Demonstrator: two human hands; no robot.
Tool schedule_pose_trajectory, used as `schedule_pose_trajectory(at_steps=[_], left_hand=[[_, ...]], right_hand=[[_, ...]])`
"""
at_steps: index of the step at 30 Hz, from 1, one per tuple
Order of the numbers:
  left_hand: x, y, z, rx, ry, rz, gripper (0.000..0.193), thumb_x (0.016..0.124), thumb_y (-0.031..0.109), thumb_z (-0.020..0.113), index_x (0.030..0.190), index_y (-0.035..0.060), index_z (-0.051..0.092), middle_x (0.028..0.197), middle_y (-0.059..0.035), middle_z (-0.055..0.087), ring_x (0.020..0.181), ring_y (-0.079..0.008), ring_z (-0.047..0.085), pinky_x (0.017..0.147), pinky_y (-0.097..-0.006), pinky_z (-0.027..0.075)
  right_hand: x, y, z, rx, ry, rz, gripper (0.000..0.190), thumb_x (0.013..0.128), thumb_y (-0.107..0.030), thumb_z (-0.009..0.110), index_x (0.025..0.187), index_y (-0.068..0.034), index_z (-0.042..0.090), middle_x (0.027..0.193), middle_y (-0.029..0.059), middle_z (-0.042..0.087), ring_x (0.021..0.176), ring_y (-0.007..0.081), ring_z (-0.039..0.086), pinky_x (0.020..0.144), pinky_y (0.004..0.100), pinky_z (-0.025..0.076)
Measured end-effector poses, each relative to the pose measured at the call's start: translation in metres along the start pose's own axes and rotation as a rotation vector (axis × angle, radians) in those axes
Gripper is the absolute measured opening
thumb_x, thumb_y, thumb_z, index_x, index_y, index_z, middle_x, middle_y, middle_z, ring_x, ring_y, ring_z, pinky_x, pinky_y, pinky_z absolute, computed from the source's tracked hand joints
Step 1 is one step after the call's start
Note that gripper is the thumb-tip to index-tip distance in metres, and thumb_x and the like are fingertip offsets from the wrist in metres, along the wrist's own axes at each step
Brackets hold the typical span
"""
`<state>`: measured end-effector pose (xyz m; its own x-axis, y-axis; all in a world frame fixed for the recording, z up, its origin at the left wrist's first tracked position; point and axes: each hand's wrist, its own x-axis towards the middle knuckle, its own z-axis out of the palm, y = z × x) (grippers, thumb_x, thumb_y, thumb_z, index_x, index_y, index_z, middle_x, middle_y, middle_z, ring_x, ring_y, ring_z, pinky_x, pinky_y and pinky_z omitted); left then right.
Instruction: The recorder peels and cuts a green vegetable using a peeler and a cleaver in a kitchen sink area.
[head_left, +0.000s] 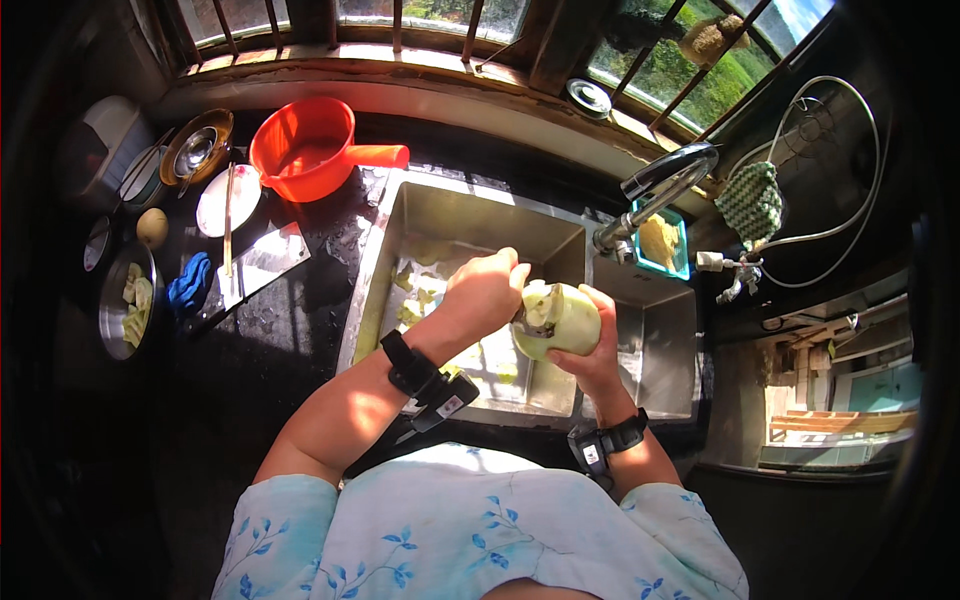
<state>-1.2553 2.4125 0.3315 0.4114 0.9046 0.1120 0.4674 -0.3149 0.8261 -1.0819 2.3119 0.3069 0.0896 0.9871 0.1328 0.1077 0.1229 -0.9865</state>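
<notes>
Over a two-basin steel sink (551, 382), my right hand (600, 345) holds a large pale green peeled vegetable (574, 322), gripping its right side and underside. At the vegetable's left side is my left hand (486, 289), its fingers closed around a small tool whose handle is hidden; a bit of dark metal blade (538, 328) shows against the flesh. Pale pieces of flesh stand up at the cut spot. Green and pale peelings (409, 309) lie in the left basin beneath my hands.
Left on the dark counter are a red plastic dipper (304, 150), a cleaver (266, 259), a blue cloth (189, 283), an egg (152, 228), chopsticks on a plate (244, 206) and a metal bowl of cut pieces (109, 319). A faucet (660, 202) and sponge basket (679, 259) stand behind the sink.
</notes>
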Motion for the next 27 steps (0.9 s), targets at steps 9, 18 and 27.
schedule_pose_trajectory(at_steps=[9,18,27], left_hand=[[-0.029,-0.077,-0.003,0.157,-0.141,-0.337,0.029,0.088,0.029,0.045,0.084,0.0032,0.059,0.08,-0.0174,0.062,0.077,-0.0354,0.06,0.072,-0.0436,0.047],[0.009,-0.035,0.0,0.217,0.149,-0.11,0.024,0.087,0.026,0.05,0.081,0.0031,0.052,0.065,-0.0204,0.057,0.069,-0.0388,0.059,0.064,-0.0465,0.046],[0.001,-0.002,0.002,0.056,-0.023,0.204,0.021,0.087,0.024,0.051,0.08,0.0049,0.051,0.06,-0.0194,0.056,0.059,-0.04,0.057,0.055,-0.0457,0.047]], right_hand=[[0.01,-0.013,-0.011,0.214,0.075,-0.019,0.076,0.062,0.005,0.066,0.127,-0.012,0.032,0.115,0.0087,0.048,0.106,0.0219,0.052,0.089,0.0359,0.046],[0.006,0.0,0.008,0.725,0.072,0.316,0.063,0.072,-0.023,0.071,0.123,-0.003,0.04,0.116,0.0093,0.053,0.108,0.0216,0.053,0.093,0.0372,0.043],[-0.005,0.014,-0.005,0.81,-0.116,0.334,0.073,0.069,-0.029,0.074,0.128,-0.006,0.038,0.119,0.0101,0.052,0.111,0.0248,0.051,0.093,0.0386,0.043]])
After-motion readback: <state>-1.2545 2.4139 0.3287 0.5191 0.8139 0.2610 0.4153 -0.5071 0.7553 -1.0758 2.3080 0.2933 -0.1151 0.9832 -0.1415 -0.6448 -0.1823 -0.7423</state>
